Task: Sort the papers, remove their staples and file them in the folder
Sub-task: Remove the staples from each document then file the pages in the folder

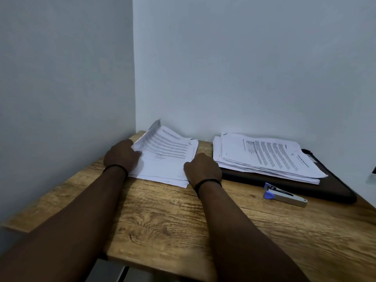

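A stack of white printed papers [164, 159] lies near the back left corner of the wooden table [183, 216]. My left hand [122, 154] grips the stack's left edge and lifts several sheets, which curl upward. My right hand [202, 167] holds the stack's near right corner with curled fingers. A second, thicker pile of printed papers [268, 157] rests on a dark folder [329, 190] at the right. A blue and silver staple remover [284, 195] lies on the table in front of the folder.
Pale walls close in the table at the back and on the left. The table's front edge runs across the lower part of the view, with a grey surface [109, 271] below it. A white object [374, 171] shows at the far right edge.
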The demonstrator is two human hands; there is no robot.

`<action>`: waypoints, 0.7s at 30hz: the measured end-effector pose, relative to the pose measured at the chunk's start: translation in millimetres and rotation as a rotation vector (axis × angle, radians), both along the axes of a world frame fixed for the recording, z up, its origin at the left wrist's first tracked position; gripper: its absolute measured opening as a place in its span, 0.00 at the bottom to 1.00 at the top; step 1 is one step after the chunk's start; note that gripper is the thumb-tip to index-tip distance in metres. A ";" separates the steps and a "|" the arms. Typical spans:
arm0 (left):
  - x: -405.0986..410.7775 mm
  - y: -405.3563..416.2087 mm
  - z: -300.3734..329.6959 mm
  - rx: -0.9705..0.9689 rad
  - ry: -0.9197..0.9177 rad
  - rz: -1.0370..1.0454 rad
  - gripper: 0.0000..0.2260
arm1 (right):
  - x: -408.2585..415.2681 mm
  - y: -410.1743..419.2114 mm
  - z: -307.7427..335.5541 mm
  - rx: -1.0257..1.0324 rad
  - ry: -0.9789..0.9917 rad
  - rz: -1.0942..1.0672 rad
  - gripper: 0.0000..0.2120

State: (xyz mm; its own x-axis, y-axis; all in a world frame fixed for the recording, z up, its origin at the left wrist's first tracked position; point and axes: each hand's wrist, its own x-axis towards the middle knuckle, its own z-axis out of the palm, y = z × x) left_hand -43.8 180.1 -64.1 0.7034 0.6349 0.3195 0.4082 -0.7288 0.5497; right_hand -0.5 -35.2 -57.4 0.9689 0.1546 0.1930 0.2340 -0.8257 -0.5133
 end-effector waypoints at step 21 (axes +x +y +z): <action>-89.9 -97.4 89.9 -0.768 -0.340 -0.733 0.16 | -44.4 -120.7 84.4 1.230 -0.033 0.406 0.14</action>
State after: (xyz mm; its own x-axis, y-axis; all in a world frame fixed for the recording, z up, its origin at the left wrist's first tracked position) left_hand -133.7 82.8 25.8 0.9396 0.2138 0.2673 -0.2387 -0.1507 0.9593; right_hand -44.9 -155.9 27.0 0.8869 0.1397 0.4402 0.3821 0.3136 -0.8693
